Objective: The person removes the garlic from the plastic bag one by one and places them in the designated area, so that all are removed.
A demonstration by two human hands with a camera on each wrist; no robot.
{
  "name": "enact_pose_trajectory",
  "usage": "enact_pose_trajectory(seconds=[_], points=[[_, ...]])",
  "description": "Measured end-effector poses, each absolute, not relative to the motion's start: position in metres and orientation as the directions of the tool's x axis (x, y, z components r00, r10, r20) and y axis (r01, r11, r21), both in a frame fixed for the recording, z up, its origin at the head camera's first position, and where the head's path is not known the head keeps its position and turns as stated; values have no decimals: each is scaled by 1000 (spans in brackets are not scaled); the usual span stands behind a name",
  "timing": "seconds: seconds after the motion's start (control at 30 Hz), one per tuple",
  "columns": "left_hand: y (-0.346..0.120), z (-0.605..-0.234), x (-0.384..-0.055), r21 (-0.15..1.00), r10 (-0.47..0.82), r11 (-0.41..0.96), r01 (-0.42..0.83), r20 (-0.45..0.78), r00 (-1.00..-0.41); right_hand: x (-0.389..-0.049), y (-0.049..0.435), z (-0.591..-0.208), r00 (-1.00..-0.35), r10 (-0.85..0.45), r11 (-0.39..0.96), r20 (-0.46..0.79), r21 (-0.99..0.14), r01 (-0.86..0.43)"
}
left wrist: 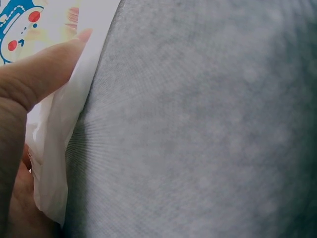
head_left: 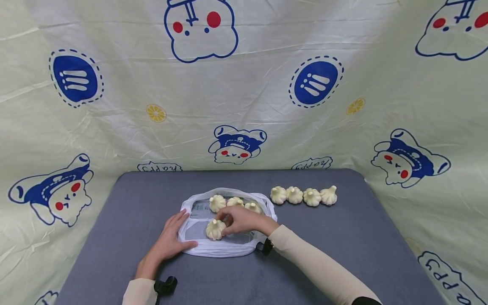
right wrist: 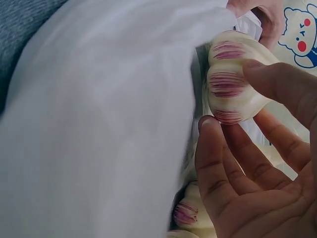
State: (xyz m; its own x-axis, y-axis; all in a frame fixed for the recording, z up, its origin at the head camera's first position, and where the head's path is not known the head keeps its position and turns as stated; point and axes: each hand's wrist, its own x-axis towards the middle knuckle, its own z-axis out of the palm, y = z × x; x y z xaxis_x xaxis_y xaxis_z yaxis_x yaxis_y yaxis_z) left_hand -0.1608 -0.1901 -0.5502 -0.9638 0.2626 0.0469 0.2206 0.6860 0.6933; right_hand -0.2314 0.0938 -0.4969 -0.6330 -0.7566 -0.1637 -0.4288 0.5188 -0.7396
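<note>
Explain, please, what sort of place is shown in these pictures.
Probably a staged recording booth: a printed curtain hangs behind and beside a grey table, a black wrist camera is worn, and four garlic bulbs sit in a neat row.

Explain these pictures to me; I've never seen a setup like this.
There's no machine here, just someone's bare left hand and right hand. The wide picture comes from a camera worn on the head, looking forward and down. The two close-ups come from a left wrist camera and a right wrist camera, each looking at that hand's work.

On the grey table is a white bag with its mouth open. Three bulbs, apparently garlic, show inside, and four more stand in a row to the right. The left hand touches the bag's rim. The right hand pinches another bulb at the opening.
</note>
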Motion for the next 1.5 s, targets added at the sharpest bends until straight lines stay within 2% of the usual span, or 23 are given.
enact_pose_trajectory(seconds=[0.5, 0.97, 1.5], points=[[-190, -551, -161, 692, 265, 683, 234, 64, -962, -230, 104, -492, -671, -729, 490, -134, -787, -375], [-189, -549, -160, 696, 262, 679, 235, 69, -962, -224, 124, -485, -767, -639, 411, -57, -868, -278], [-189, -547, -159, 696, 265, 688, 207, 25, -964, -206, 164, -467, -855, -517, 401, 40, -871, -283]])
